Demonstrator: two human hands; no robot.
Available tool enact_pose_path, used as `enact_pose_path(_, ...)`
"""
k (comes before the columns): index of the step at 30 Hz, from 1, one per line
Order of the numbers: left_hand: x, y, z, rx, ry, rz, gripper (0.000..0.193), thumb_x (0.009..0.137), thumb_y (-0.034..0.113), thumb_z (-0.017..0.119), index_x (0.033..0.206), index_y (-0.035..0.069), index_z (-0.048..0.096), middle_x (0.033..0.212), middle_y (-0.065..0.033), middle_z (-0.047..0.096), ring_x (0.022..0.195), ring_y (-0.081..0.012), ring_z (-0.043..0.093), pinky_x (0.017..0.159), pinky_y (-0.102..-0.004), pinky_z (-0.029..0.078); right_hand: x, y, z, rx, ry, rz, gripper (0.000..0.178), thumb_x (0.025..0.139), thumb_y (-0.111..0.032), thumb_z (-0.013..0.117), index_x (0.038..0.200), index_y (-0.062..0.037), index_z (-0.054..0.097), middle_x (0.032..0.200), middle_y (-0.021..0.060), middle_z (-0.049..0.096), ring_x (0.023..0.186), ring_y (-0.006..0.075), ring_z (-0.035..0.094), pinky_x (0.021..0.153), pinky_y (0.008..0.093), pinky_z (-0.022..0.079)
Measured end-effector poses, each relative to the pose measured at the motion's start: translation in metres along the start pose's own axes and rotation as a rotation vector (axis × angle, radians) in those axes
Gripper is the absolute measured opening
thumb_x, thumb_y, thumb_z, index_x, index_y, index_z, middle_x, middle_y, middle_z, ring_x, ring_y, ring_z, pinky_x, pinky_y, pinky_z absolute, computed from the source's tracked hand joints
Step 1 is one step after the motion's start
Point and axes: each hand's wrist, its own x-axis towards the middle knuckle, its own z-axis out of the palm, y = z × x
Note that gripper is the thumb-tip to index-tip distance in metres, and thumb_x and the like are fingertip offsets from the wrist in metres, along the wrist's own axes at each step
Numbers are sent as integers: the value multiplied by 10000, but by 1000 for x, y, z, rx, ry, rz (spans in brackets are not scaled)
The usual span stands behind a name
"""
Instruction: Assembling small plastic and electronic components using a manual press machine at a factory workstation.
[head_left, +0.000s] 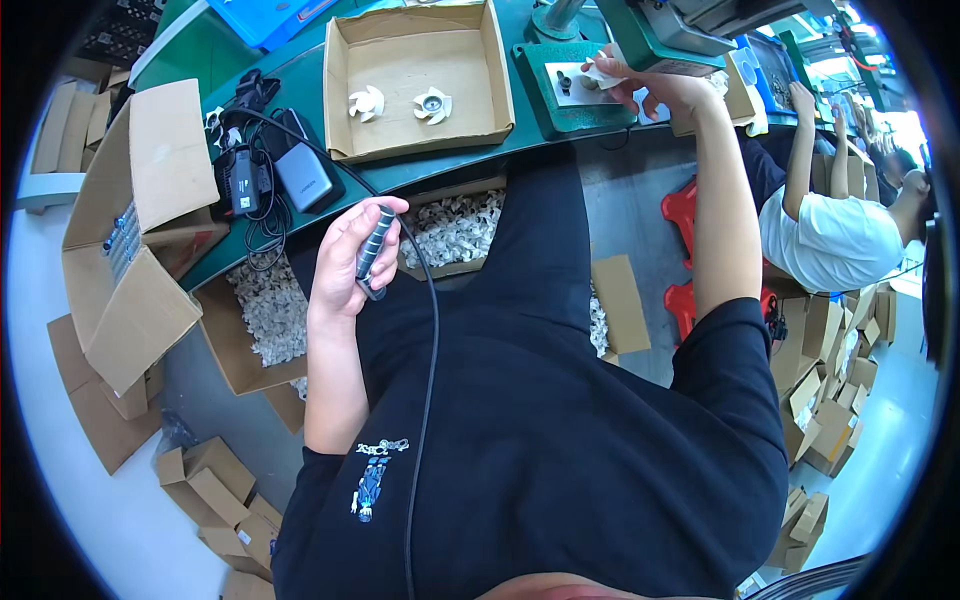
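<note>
My left hand [345, 262] is closed round a short stack of dark grey cylindrical pieces [373, 245], held upright at a slight tilt in front of my body. At the green bench press, my right hand [668, 92] has its fingers pinched on a small white plastic part [603, 77]; the fingers partly hide it. That part is over the pale plate [566, 88] on the press's green base [575, 122]. Left of the press, a shallow cardboard tray [420, 148] holds two white fan-like impellers [433, 105], one showing a dark round centre.
A power bank [305, 178] and tangled cables lie left of the tray; one black cable hangs down across my front. Cartons of white parts [270, 320] stand below the table. An open carton [150, 240] is at left. Another person [830, 240] sits at right near red stools [682, 215].
</note>
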Motion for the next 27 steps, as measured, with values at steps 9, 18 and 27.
enact_pose_path(9, -25, 3, -7, 13, 105, 40, 388, 983, 292, 542, 1161, -53, 545, 795, -48, 528, 505, -59, 433, 383, -186, 363, 80, 137, -28, 685, 236, -286, 211, 874, -200, 567, 732, -51, 617, 733, 62, 609, 608, 126, 546, 516, 268, 382)
enact_pose_path(18, -35, -16, -16, -184, 149, 21, 388, 992, 326, 517, 1117, -39, 553, 774, -46, 527, 494, -68, 436, 375, -196, 358, 74, 117, 7, 116, 508, -203, 232, 846, -207, 553, 802, 18, 592, 767, 84, 623, 637, 159, 561, 579, 325, 417)
enact_pose_path(27, -46, -26, -27, -242, 169, -67, 339, 992, 327, 515, 902, 3, 550, 702, -41, 515, 483, -71, 438, 357, -204, 346, 24, 71, 77, 195, 857, -600, 366, 796, -45, 707, 1141, 43, 625, 972, 117, 655, 918, 196, 613, 874, 304, 463)
